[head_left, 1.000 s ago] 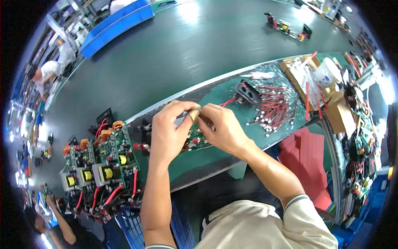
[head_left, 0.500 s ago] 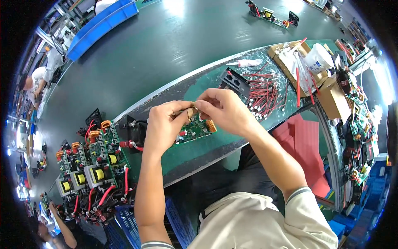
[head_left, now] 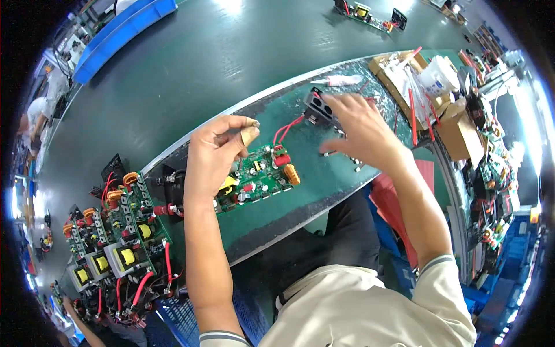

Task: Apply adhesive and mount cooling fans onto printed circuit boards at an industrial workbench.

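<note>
the green circuit board (head_left: 260,176) lay on the tabletop (head_left: 321,176) between the hands, nearer the left one, its left end partly hidden by the left hand (head_left: 213,151). that hand had thumb and forefinger pinched at a tiny dark bit (head_left: 257,124), too small to name. the right hand (head_left: 371,134), blurred, was open with fingers spread, well to the right of the board, over some white plugs (head_left: 358,168). red wires (head_left: 287,128) ran from the board's far right corner to a black socket panel (head_left: 315,107) beside the right fingertips; whether they touched could not be told. more boards (head_left: 132,222) stood in a row, left of the left hand
</note>
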The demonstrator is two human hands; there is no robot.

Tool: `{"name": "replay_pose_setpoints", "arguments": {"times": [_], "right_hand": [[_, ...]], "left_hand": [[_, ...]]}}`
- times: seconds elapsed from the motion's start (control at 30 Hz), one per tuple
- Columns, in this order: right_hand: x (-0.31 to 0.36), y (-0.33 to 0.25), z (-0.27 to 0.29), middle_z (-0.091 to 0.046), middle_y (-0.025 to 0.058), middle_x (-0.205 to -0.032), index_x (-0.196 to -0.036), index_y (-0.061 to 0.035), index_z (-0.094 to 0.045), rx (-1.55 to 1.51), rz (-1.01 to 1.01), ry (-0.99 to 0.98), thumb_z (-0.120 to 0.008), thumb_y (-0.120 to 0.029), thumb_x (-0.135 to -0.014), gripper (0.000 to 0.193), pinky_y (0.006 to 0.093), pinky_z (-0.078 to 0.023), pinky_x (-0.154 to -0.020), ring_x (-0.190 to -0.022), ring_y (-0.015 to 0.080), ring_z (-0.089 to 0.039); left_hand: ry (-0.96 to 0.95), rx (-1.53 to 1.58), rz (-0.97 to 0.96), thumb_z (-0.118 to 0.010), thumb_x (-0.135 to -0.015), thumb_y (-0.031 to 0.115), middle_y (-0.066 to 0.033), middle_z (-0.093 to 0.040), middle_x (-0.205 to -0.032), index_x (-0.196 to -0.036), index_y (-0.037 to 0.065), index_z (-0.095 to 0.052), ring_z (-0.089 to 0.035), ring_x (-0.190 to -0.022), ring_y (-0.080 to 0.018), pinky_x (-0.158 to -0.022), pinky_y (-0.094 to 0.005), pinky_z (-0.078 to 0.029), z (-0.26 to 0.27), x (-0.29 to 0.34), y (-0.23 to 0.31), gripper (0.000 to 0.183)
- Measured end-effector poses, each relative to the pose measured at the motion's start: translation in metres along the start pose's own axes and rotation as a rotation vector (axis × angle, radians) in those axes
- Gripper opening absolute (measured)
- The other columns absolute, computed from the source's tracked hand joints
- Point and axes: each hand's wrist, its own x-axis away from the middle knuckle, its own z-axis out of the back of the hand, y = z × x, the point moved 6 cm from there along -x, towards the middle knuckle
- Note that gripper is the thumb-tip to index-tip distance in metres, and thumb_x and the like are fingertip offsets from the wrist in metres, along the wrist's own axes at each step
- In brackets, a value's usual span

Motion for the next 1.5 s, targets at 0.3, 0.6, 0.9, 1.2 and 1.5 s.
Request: {"name": "replay_pose_setpoints", "arguments": {"times": [0.3,0.6,0.9,1.2,1.5], "right_hand": [[-0.009,0.009,-0.007,-0.065,0.0186,-0.102,-0.118,-0.0031,-0.065,-0.081,0.049,0.361,-0.062,0.000,-0.087,0.031,0.0389,-0.053,-0.075,-0.087,0.0375,-0.065],[-0.010,0.018,-0.042,-0.066,0.0053,-0.092,-0.125,-0.0020,-0.055,-0.309,-0.108,0.200,-0.072,-0.005,-0.083,0.045,0.0268,-0.048,-0.072,-0.081,0.0103,-0.058],[-0.112,-0.002,0.011,-0.068,0.0121,-0.077,-0.094,0.0079,-0.071,0.004,-0.547,-0.532,-0.057,-0.061,-0.091,0.070,0.0336,-0.058,-0.063,-0.071,0.0201,-0.069],[-0.134,-0.012,-0.025,-0.066,0.0144,-0.071,-0.085,0.0031,-0.069,0.281,-0.267,-0.888,-0.065,-0.042,-0.088,0.045,0.0354,-0.056,-0.054,-0.058,0.0236,-0.066],[0.009,0.013,-0.033,-0.060,0.0049,-0.091,-0.112,0.0006,-0.050,-0.906,-0.261,0.475,-0.066,-0.006,-0.093,0.026,0.0239,-0.045,-0.068,-0.081,0.0079,-0.055]], "left_hand": [[-0.063,0.273,0.004,-0.071,-0.088,0.004,-0.0014,-0.068,-0.084,-0.102,-0.001,-0.072,-0.058,-0.071,-0.0060,-0.064,-0.0216,-0.047,0.004,0.009,-0.009,0.015],[-0.069,0.301,-0.053,-0.072,-0.089,0.013,-0.0007,-0.068,-0.082,-0.103,0.003,-0.075,-0.059,-0.064,-0.0074,-0.058,-0.0216,-0.044,0.000,0.005,-0.009,0.018],[-0.053,0.253,-0.076,-0.071,-0.089,0.016,-0.0004,-0.066,-0.074,-0.103,0.003,-0.075,-0.058,-0.062,-0.0046,-0.052,-0.0188,-0.041,0.003,0.003,-0.017,0.020],[-0.085,0.256,-0.095,-0.073,-0.088,0.019,0.0002,-0.066,-0.073,-0.101,0.003,-0.076,-0.059,-0.062,-0.0049,-0.052,-0.0205,-0.043,0.004,0.003,-0.013,0.020],[-0.140,0.039,-0.140,-0.074,-0.084,0.002,-0.0012,-0.064,-0.082,-0.099,0.000,-0.075,-0.056,-0.066,-0.0057,-0.059,-0.0225,-0.045,-0.035,0.015,0.001,0.015]]}}
